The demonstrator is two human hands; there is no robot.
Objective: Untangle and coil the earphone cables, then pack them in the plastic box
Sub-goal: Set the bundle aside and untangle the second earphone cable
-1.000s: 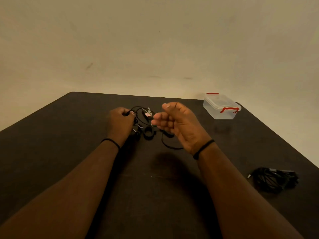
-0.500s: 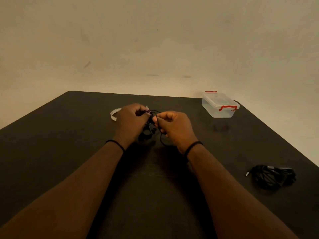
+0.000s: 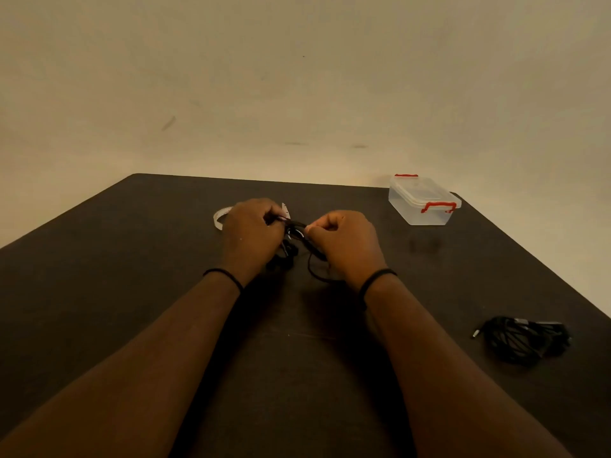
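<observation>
A: What lies on the dark rectangular table (image 3: 132, 292)?

B: A lidded clear plastic box with red clasps (image 3: 423, 201) at two o'clock, and a coiled black cable bundle (image 3: 525, 338) at four o'clock.

A: And the hands?

B: At centre, left hand (image 3: 253, 236) and right hand (image 3: 347, 244), fingers curled, both pinch the tangled black earphone cable (image 3: 297, 231). A white strip (image 3: 220, 218) sits at eleven o'clock.

The table (image 3: 132, 292) is dark brown, nearly black, and plain, with a plain beige wall (image 3: 297, 77) behind it. On the table, the plastic box (image 3: 421, 206) is clear with red clips, the earphone cable (image 3: 297, 239) and the cable bundle (image 3: 525, 338) at the table's right edge are black, and a white strip (image 3: 220, 218) lies near its far side. A thin black band (image 3: 377, 279) circles each wrist.
</observation>
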